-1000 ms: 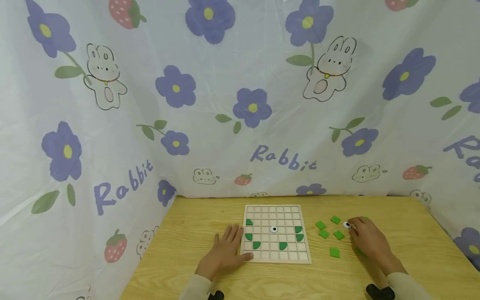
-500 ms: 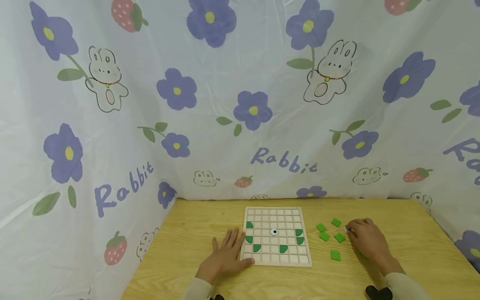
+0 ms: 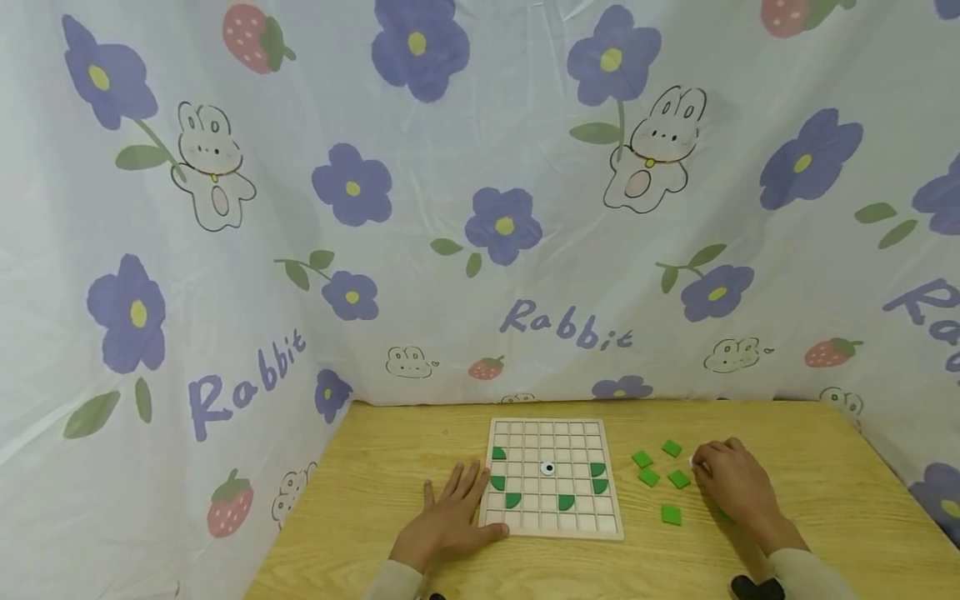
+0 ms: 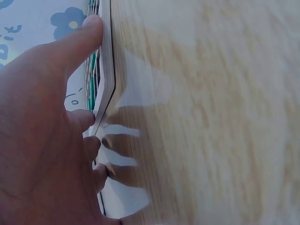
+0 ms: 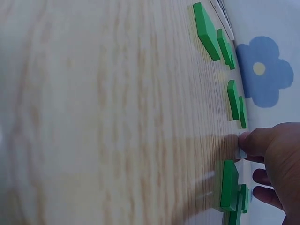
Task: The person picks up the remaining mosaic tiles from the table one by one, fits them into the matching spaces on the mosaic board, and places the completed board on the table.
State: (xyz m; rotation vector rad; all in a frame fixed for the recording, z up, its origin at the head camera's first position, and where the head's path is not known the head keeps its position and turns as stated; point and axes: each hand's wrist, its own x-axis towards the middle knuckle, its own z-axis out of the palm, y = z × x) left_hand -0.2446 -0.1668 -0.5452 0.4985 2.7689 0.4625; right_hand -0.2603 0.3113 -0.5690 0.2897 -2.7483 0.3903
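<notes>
My left hand (image 3: 447, 518) lies with fingers spread at the left side of a pale wooden grid board (image 3: 546, 525), its thumb on the near left corner. In the left wrist view the thumb (image 4: 86, 35) lies along the board's edge. On the board sit several dark green quarter-round pieces (image 3: 566, 502) and a round white eye piece (image 3: 547, 468). To the right, my right hand (image 3: 738, 485) pinches another white eye piece (image 5: 241, 149) between thumb and fingers, close to the tabletop. That piece is mostly hidden behind the fingers in the head view.
Several bright green square tiles (image 3: 671, 515) lie scattered between the board and my right hand. More green tiles (image 5: 229, 185) lie beside and below that hand. A white cloth (image 3: 450, 250) with flowers and rabbits hangs behind the wooden table (image 3: 375, 467).
The eye piece in my right fingers has turned and dropped behind the fingertips, its black dot now out of sight. My left hand stays at the board. The head view has tilted up slightly.
</notes>
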